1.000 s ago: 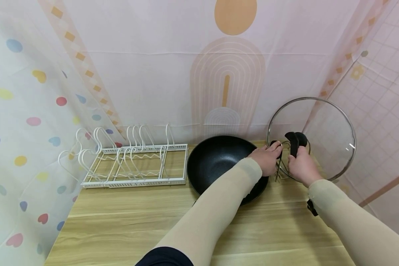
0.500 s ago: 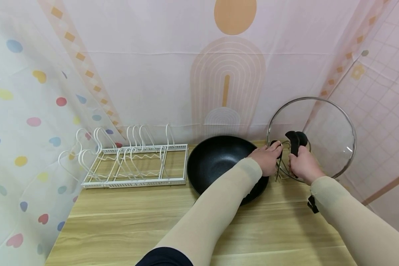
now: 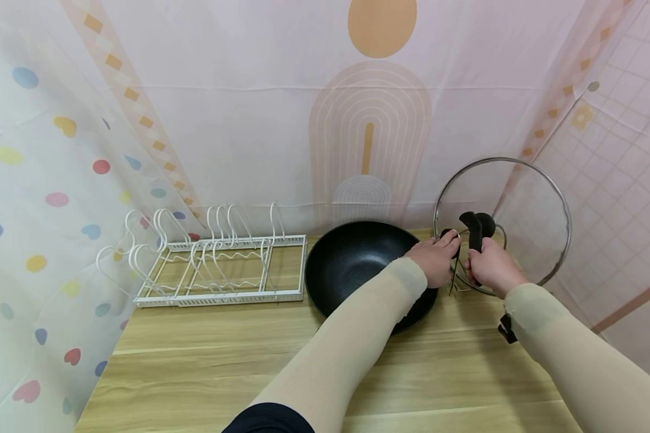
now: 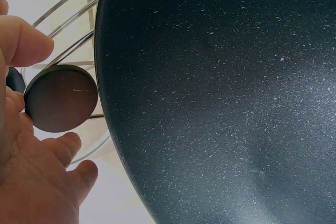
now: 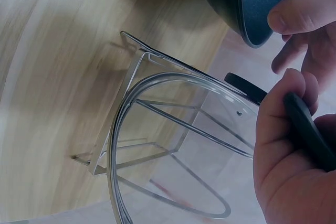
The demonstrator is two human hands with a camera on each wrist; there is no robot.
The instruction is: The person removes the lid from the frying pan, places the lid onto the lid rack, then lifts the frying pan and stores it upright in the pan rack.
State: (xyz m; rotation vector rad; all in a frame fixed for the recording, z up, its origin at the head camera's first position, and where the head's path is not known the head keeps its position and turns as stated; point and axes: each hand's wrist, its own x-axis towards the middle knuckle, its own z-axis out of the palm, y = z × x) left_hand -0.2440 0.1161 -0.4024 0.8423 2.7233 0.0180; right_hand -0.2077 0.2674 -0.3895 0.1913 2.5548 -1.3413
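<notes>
My right hand grips the black handle of a large round glass lid with a metal rim. The lid stands upright in a metal wire rack, its lower edge between the wires. My left hand reaches over the right side of a black wok, palm down. Its fingers are spread about a round black disc at the rack's wok-side end, close beside the wok rim. Part of the rack is hidden by the hands in the head view.
A white wire dish rack with curved dividers stands left of the wok, close to its rim. All stand on a wood-grain table. A patterned curtain hangs behind, and a dotted one is at the left.
The lid and my right hand have shifted slightly to the left, towards the left hand, and the lid's face has turned a little. My left hand and the wok have stayed put.
</notes>
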